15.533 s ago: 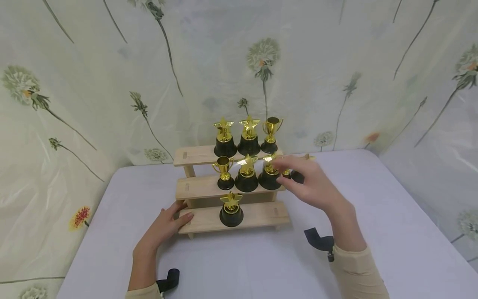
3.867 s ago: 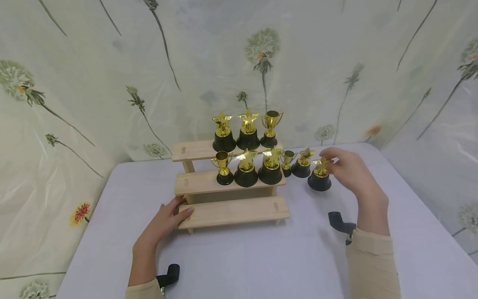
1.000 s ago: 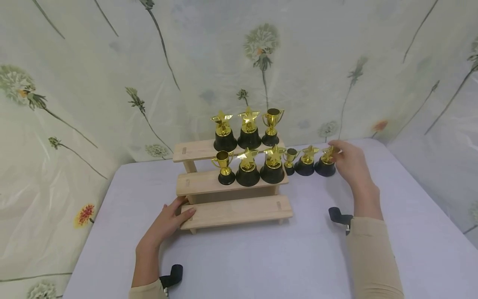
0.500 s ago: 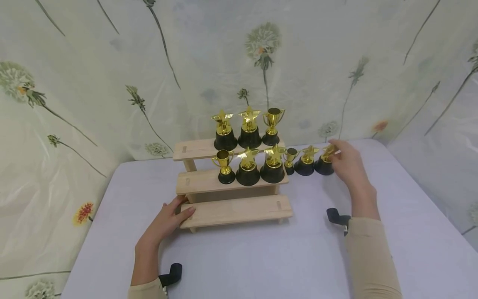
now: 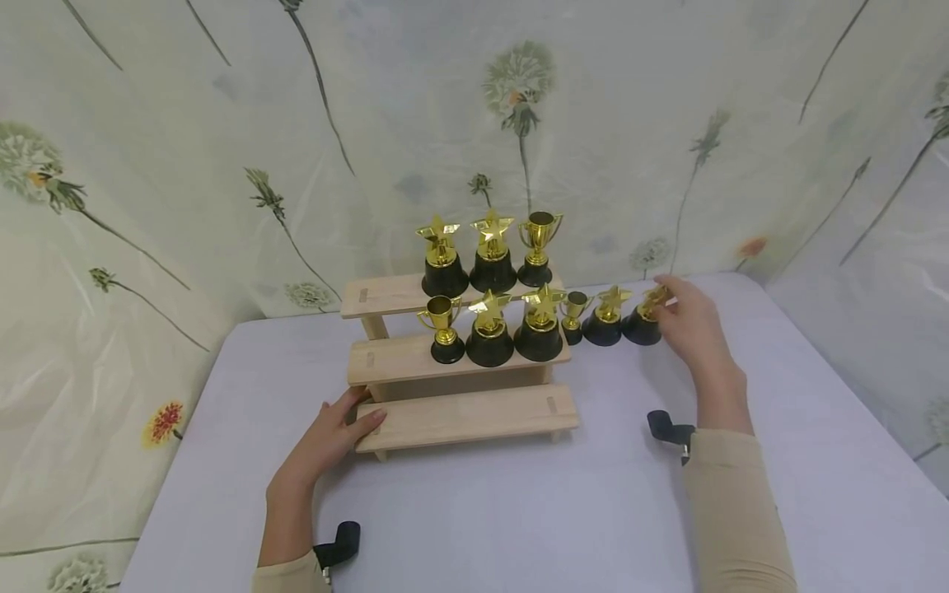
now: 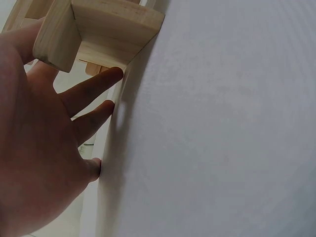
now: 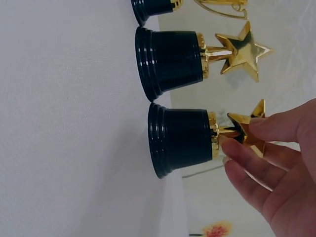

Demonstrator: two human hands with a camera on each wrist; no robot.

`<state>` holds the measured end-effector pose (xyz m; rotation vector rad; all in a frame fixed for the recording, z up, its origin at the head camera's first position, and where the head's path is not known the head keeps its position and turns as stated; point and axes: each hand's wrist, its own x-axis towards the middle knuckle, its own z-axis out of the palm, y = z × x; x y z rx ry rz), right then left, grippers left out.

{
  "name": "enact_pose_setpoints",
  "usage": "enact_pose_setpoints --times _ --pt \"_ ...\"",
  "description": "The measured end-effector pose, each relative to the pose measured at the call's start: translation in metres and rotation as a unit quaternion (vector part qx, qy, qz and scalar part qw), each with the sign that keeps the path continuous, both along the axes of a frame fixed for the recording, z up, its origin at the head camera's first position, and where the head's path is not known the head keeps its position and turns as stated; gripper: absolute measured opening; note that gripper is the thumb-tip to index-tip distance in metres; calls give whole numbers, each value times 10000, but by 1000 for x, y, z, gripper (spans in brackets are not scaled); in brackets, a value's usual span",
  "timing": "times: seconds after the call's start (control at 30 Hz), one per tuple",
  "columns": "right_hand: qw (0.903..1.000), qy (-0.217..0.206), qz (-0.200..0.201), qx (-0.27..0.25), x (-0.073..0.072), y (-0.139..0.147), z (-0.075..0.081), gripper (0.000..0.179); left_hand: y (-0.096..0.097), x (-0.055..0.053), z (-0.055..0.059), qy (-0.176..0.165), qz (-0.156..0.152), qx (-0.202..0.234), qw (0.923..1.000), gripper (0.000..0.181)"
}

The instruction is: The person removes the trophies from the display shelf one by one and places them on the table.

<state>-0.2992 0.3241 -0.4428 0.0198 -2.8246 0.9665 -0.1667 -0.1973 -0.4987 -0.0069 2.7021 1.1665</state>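
My left hand (image 5: 326, 441) grips the left end of the lowest board of a three-step wooden display stand (image 5: 467, 418), thumb on top. In the left wrist view the other fingers (image 6: 91, 94) spread below the board, tips at the white table. My right hand (image 5: 693, 323) pinches the gold star of a star trophy (image 7: 180, 136) with a black base. That trophy is upright on the table, last in a row to the right of the stand. Beside it are another star trophy (image 5: 604, 319) and a small cup trophy (image 5: 574, 316).
The top step bears two star trophies (image 5: 493, 257) and a cup trophy (image 5: 537, 247). On the middle step are a cup trophy (image 5: 445, 331) and two star trophies (image 5: 489, 333). A flower-patterned curtain (image 5: 415, 123) hangs behind the white table (image 5: 489, 519).
A star trophy has left the lowest step. My right hand has moved one from the front right back into the row beside the stand. My left hand has stayed on the lowest board.
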Motion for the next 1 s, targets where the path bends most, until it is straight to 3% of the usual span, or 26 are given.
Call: enact_pose_setpoints --times 0.23,0.5,1.0 --pt "9999 -90 -85 3 0 -2 0 57 0 1 3 -6 7 8 10000 77" --pt "9997 89 -77 210 -1 -1 0 58 2 1 4 10 -30 18 10000 76" --pt "9997 -145 -150 111 -1 -5 -4 66 1 1 2 -10 21 89 10000 75"
